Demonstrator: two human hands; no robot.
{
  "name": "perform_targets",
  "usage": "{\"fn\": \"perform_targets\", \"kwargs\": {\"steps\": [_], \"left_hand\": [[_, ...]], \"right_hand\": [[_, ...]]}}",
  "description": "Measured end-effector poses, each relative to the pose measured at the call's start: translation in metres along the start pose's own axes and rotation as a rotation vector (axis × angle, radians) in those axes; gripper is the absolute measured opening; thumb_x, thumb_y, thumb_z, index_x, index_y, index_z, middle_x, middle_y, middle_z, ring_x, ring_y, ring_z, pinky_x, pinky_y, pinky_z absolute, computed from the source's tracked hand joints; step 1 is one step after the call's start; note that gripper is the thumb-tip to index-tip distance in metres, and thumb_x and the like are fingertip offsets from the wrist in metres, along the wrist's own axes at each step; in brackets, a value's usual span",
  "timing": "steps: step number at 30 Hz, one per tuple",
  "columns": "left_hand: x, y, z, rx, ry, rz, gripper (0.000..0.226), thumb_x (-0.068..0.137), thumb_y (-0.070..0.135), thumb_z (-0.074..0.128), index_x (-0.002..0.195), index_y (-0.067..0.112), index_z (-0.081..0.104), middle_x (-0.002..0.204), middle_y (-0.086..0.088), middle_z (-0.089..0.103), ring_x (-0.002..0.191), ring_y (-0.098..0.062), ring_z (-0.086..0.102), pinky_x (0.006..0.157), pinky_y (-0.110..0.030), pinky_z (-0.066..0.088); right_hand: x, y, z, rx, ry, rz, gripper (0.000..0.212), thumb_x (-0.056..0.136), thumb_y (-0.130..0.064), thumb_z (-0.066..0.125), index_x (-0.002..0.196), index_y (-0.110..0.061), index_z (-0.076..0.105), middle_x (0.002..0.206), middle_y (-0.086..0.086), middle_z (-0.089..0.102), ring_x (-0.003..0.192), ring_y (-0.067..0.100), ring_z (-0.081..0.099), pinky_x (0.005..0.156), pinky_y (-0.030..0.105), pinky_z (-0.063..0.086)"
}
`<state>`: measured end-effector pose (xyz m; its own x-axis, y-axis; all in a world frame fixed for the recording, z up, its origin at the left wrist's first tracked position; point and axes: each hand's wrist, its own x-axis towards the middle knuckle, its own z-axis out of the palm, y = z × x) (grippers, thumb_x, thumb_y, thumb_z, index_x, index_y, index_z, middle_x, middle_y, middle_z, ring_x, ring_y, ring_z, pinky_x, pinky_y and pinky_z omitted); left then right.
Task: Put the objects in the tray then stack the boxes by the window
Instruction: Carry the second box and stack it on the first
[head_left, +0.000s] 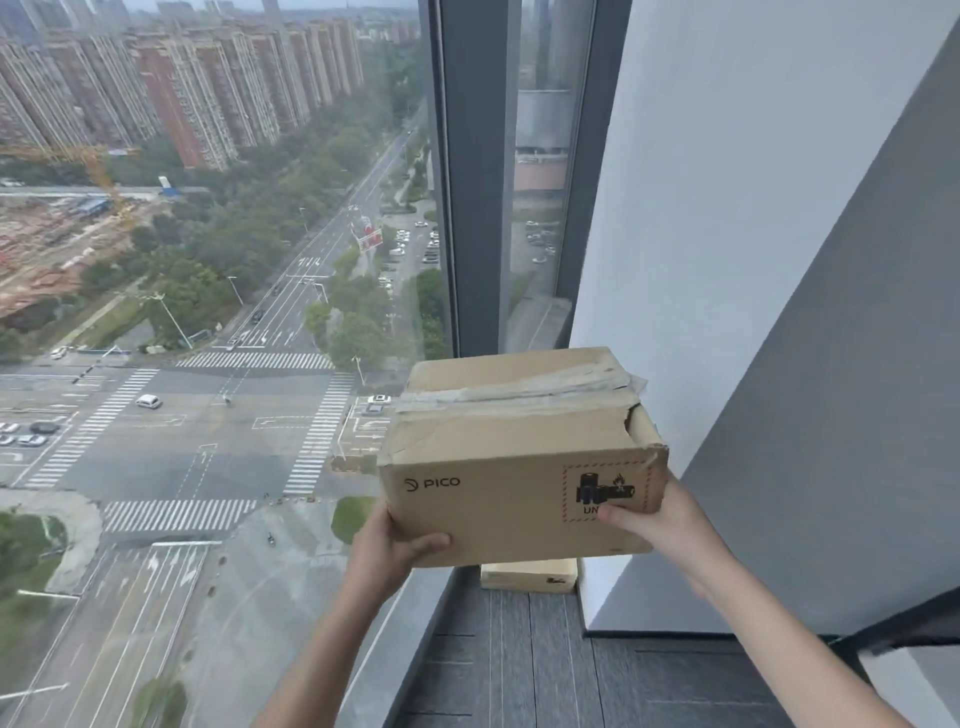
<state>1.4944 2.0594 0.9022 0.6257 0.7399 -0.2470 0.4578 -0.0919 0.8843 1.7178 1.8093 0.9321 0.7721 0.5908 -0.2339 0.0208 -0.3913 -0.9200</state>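
Observation:
A brown cardboard box (519, 457) marked PICO, with torn tape across its lid and a battery warning label, hangs in the air in front of the window. My left hand (389, 556) grips its lower left corner, thumb on the front face. My right hand (660, 519) clasps its right side, thumb on the label. Directly below it, a second cardboard box (530, 574) rests on the floor in the corner by the window, mostly hidden by the held box. No tray is in view.
The floor-to-ceiling window (208, 312) fills the left, with a dark frame post (472, 182). A white wall (727, 234) and grey column (841, 415) close the corner on the right. Dark carpet tiles (519, 665) cover the floor beside a grey sill (395, 639).

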Motion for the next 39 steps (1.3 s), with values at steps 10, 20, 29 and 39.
{"fn": "perform_targets", "kwargs": {"steps": [10,20,29,39], "left_hand": [[0.202,-0.052,0.077,0.007,-0.139,-0.159,0.057,0.057,0.022,0.092,0.107,0.020,0.065,0.100,0.006,0.073,0.093,-0.011,0.067,0.080,-0.032,0.056],[0.297,-0.232,0.219,0.011,-0.138,-0.286,0.055,0.065,0.012,0.090,0.110,0.022,0.060,0.100,0.012,0.069,0.094,-0.004,0.064,0.077,-0.026,0.052],[0.337,-0.376,0.304,0.055,-0.109,-0.270,0.059,0.058,0.020,0.093,0.109,0.021,0.063,0.099,0.010,0.070,0.094,-0.009,0.065,0.083,-0.033,0.053],[0.416,-0.460,0.347,0.088,-0.060,-0.066,0.060,0.062,0.026,0.091,0.112,0.026,0.057,0.104,0.011,0.069,0.099,-0.014,0.063,0.088,-0.040,0.052]], "right_hand": [[0.186,0.096,0.019,0.049,0.006,0.208,0.056,0.068,-0.030,0.091,0.115,-0.035,0.063,0.107,-0.015,0.075,0.106,0.009,0.068,0.097,0.038,0.053],[0.291,0.321,0.056,0.105,0.028,0.340,0.047,0.071,-0.016,0.089,0.110,-0.030,0.067,0.100,-0.016,0.077,0.099,0.002,0.068,0.084,0.029,0.051],[0.328,0.487,0.096,0.105,0.083,0.325,0.053,0.071,-0.018,0.089,0.117,-0.028,0.063,0.109,-0.013,0.075,0.103,0.006,0.067,0.089,0.034,0.052],[0.388,0.580,0.140,0.162,0.155,0.115,0.050,0.075,-0.017,0.086,0.117,-0.030,0.061,0.110,-0.014,0.073,0.099,-0.002,0.067,0.092,0.034,0.052]]}}
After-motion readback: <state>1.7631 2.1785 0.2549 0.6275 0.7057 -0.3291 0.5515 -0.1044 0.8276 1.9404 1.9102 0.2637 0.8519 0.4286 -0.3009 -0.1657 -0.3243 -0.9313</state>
